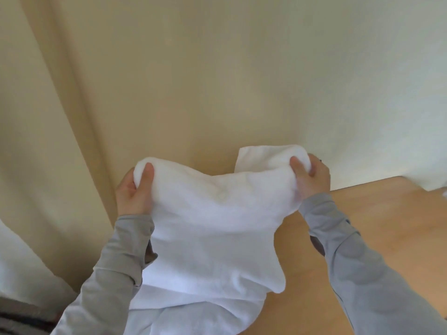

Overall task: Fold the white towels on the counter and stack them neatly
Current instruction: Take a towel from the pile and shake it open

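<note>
Gripping white towel (212,226) by its top edge w/ both hands. Left hand (135,189), at towel's 9 o'clock end, has thumb clamped over bunched cloth. Right hand (310,181), at 3 o'clock end, pinches a folded corner. Towel is held raised between hands; lower part drapes toward 6 o'clock, in front of wooden counter (387,226). Grey sleeves (358,262) cover both forearms. Beige wall (217,81) at 12 o'clock, curtain (48,117) at 9 o'clock. Blurred white item (433,175) at counter's 3 o'clock end; type not determinable.
</note>
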